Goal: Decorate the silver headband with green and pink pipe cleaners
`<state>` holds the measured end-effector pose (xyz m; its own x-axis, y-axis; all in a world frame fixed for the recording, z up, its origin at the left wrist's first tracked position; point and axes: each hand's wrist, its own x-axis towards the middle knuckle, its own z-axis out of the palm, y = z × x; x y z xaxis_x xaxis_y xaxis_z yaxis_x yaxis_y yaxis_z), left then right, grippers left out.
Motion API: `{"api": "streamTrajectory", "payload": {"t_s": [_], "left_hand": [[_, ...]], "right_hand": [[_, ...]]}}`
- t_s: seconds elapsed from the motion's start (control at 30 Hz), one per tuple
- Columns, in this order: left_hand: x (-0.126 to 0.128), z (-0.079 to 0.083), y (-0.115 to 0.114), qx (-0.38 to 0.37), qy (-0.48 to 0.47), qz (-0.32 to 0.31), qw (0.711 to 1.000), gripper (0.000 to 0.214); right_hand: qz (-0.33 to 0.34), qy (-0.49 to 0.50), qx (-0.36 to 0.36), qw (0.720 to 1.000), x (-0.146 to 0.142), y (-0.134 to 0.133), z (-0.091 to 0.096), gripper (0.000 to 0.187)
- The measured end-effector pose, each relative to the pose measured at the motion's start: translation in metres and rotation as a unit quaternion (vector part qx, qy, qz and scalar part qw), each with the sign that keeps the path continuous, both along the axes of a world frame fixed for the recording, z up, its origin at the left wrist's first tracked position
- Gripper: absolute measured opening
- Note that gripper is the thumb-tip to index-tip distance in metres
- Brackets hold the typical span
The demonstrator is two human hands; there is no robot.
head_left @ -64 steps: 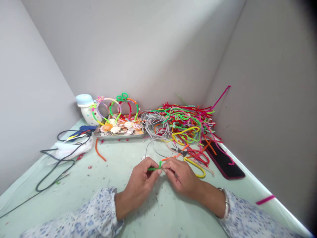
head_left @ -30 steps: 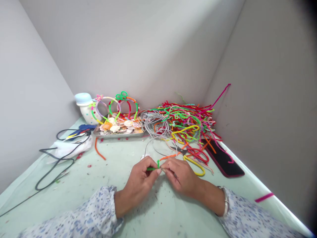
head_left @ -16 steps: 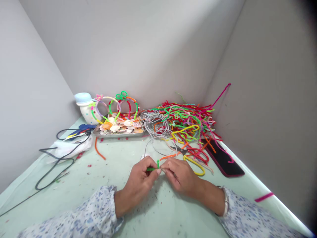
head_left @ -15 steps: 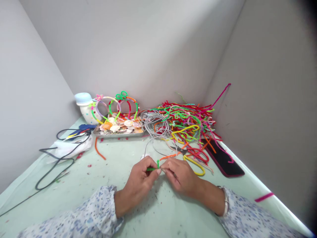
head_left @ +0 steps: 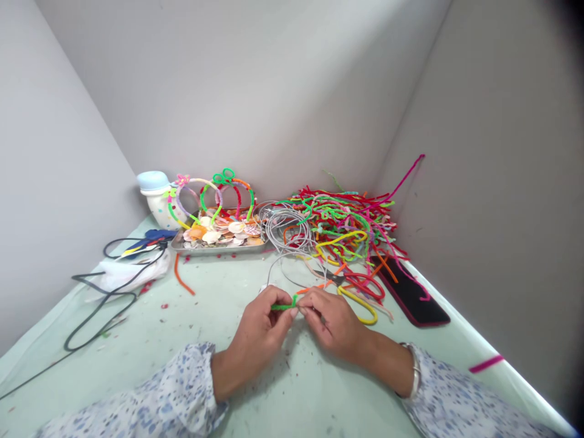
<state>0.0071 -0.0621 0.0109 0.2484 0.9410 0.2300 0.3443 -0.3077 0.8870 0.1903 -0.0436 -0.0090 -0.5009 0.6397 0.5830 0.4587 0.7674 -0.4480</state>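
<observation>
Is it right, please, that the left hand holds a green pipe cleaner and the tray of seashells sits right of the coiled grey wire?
Not quite: the head view shows the tray of seashells left of the coiled grey wire. The left hand does hold a green pipe cleaner.

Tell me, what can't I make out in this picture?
All in the head view:
Green pipe cleaner: partly covered by the left hand.
Whatever lies between the fingertips of the right hand: too small to tell.
White object: mostly hidden behind the left hand.
Metal tray: its floor largely covered by shells.
Black cable: cut off by the left edge.
</observation>
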Motion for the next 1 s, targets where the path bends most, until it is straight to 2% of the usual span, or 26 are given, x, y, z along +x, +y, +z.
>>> {"api": "streamTrajectory", "payload": {"t_s": [0.3,0.63,0.83,1.0], "left_hand": [[0.000,0.007,-0.001,-0.004,0.000,-0.002,1.000,0.016],[-0.003,-0.001,0.004,-0.083,-0.059,-0.012,0.995,0.016],[-0.002,0.002,0.003,-0.075,-0.057,-0.009,0.996,0.017],[-0.003,0.003,0.004,-0.066,-0.058,0.005,0.996,0.017]], "right_hand": [[0.016,-0.018,0.032,0.999,0.001,0.000,0.002,0.013],[0.015,-0.059,0.060,0.996,0.002,-0.001,-0.002,0.014],[0.017,-0.017,0.019,1.000,0.001,-0.001,0.000,0.016],[-0.021,0.050,-0.037,0.998,0.001,0.000,0.008,0.020]]}}
